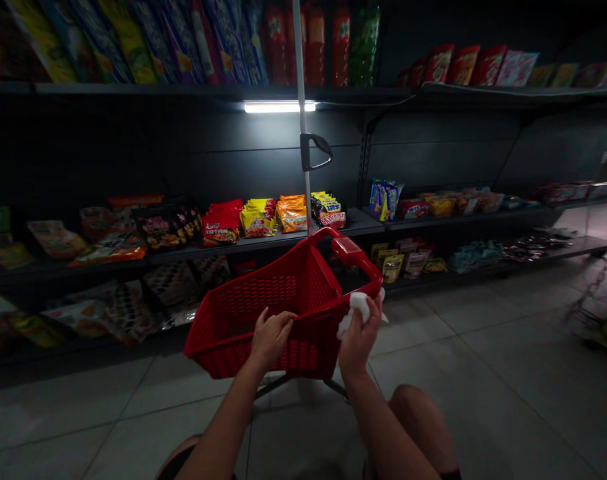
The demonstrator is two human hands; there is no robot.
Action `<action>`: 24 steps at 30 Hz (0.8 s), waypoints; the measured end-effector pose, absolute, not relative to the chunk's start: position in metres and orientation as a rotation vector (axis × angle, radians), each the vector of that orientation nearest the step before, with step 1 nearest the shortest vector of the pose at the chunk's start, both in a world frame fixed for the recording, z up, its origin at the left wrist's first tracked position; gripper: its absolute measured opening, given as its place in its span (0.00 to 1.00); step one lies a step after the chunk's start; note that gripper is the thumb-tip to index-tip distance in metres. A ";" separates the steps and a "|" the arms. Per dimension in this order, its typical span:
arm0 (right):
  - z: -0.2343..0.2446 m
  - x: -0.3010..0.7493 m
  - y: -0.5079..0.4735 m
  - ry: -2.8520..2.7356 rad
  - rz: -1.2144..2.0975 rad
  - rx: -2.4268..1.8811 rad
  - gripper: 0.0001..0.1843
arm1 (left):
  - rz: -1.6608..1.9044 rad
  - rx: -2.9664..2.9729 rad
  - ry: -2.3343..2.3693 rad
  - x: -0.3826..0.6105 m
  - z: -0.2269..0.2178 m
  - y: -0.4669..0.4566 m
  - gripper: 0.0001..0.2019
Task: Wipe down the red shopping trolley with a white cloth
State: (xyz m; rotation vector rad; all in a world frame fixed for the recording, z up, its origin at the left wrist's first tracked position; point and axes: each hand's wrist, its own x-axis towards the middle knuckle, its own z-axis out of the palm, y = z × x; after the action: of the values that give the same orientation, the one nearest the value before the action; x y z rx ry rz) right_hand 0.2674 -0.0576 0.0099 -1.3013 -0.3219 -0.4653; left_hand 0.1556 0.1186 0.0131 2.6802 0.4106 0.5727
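Note:
A red plastic shopping basket (263,293) with a mesh-like perforated wall stands on a wheeled frame in front of me, its handle (348,255) at the far right corner. My left hand (272,337) grips the basket's near rim. My right hand (358,337) presses a crumpled white cloth or tissue (357,312) against the rim further right. The inside of the basket looks bare, though its near corner is hidden behind my hands.
Dark store shelves (283,227) full of bright snack and noodle packets run along the wall ahead. A thin metal pole (301,100) with a grey handle rises from the basket. Grey floor tiles (433,340) lie below, and a lit tube hangs under the top shelf.

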 end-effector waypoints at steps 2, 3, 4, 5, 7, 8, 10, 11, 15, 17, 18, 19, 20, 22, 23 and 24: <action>0.002 0.255 -0.059 -0.645 -0.721 -1.544 0.17 | 0.583 2.683 0.398 0.156 0.011 0.118 0.16; -0.001 0.251 -0.062 -0.873 -0.787 -1.636 0.17 | 0.588 2.684 0.391 0.154 0.011 0.117 0.16; -0.002 0.251 -0.067 -1.119 -0.817 -1.714 0.17 | 0.591 2.685 0.383 0.152 0.011 0.117 0.16; 0.001 0.254 -0.075 -1.321 -0.837 -1.772 0.18 | 0.590 2.685 0.375 0.150 0.011 0.118 0.16; 0.017 0.274 -0.095 -1.498 -0.903 -1.852 0.17 | 0.575 2.682 0.360 0.144 0.012 0.119 0.16; 0.029 0.288 -0.106 -1.482 -0.954 -1.873 0.16 | 0.564 2.680 0.351 0.142 0.013 0.120 0.16; 0.053 0.317 -0.129 -1.351 -1.012 -1.884 0.12 | 0.534 2.674 0.330 0.138 0.016 0.120 0.16; 0.063 0.328 -0.138 -1.274 -1.000 -1.876 0.12 | 0.518 2.670 0.320 0.137 0.018 0.120 0.16; 0.082 0.326 -0.148 -1.195 -0.820 -1.856 0.14 | 0.492 2.666 0.338 0.137 0.022 0.119 0.17; 0.084 0.301 -0.140 -1.399 -0.713 -1.892 0.13 | 0.504 2.673 0.364 0.137 0.022 0.120 0.18; 0.085 0.287 -0.135 -1.545 -0.647 -1.898 0.12 | 0.508 2.678 0.371 0.137 0.021 0.121 0.19; 0.087 0.276 -0.130 -1.689 -0.578 -1.890 0.11 | 0.512 2.682 0.377 0.136 0.021 0.122 0.19; 0.090 0.269 -0.127 -1.811 -0.518 -1.865 0.10 | 0.519 2.686 0.390 0.135 0.020 0.123 0.20; 0.101 0.269 -0.123 -1.939 -0.458 -1.833 0.11 | 0.539 2.691 0.426 0.133 0.018 0.124 0.21; 0.107 0.276 -0.124 -1.936 -0.455 -1.846 0.11 | 0.553 2.693 0.445 0.132 0.017 0.125 0.21; 0.113 0.286 -0.125 -1.893 -0.457 -1.876 0.11 | 0.571 2.695 0.462 0.132 0.016 0.125 0.21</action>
State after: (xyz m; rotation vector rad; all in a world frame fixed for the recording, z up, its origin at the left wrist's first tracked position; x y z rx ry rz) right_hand 0.2862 -0.1250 0.1129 -1.8764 -1.8932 -0.4569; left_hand 0.1321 0.1245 0.0157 2.6948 0.4619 0.5705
